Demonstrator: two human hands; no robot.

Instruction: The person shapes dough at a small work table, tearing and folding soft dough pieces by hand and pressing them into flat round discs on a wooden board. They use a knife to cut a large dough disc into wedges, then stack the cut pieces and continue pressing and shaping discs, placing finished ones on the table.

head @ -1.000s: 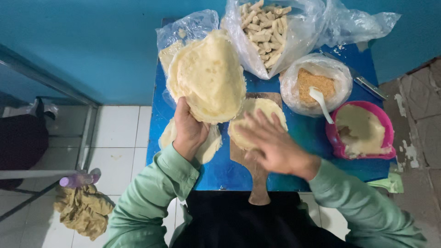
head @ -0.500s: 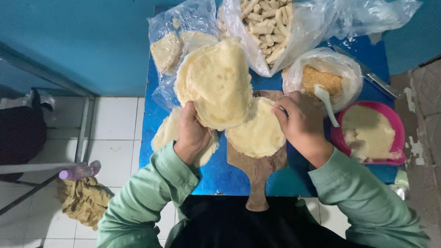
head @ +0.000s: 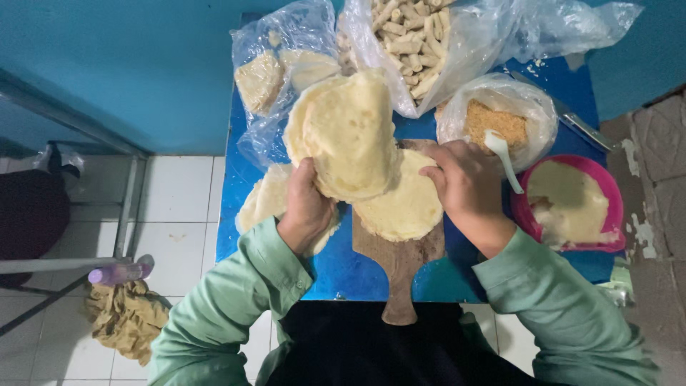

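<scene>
My left hand (head: 309, 207) grips the lower edge of a stack of thin pale round wrappers (head: 346, 132), held up above the blue table (head: 336, 268). My right hand (head: 464, 189) rests with bent fingers on the right edge of a single round wrapper (head: 404, 207) that lies flat on a wooden paddle board (head: 396, 268). More wrappers (head: 264, 200) lie on the table under my left wrist. Both arms wear light green sleeves.
At the back are a plastic bag of folded wrappers (head: 275, 78) and a bag of pale rolled sticks (head: 414, 43). A bag of orange crumbs with a white spoon (head: 504, 125) and a pink bowl of white paste (head: 572, 204) stand right. Tiled floor, a rag (head: 125, 322) lie left.
My left hand has lifted the wrapper stack a little higher. My right hand slid from the middle of the flat wrapper to its right edge.
</scene>
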